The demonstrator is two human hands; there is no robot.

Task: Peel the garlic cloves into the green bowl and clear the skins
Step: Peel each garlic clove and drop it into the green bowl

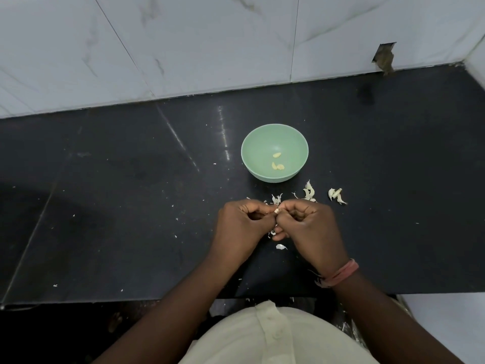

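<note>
Nearby: green bowl point(274, 132), loose skins point(309, 191); both hands' fingers point(270, 209) pinching garlic clove point(276, 210).

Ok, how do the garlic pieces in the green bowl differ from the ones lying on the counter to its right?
The pieces in the green bowl look yellowish, smooth and bare; the counter pieces look whiter, with papery skin sticking out. The bowl pieces lie inside, near its bottom; the counter pieces lie loose on the black counter. Both groups are small.
</note>
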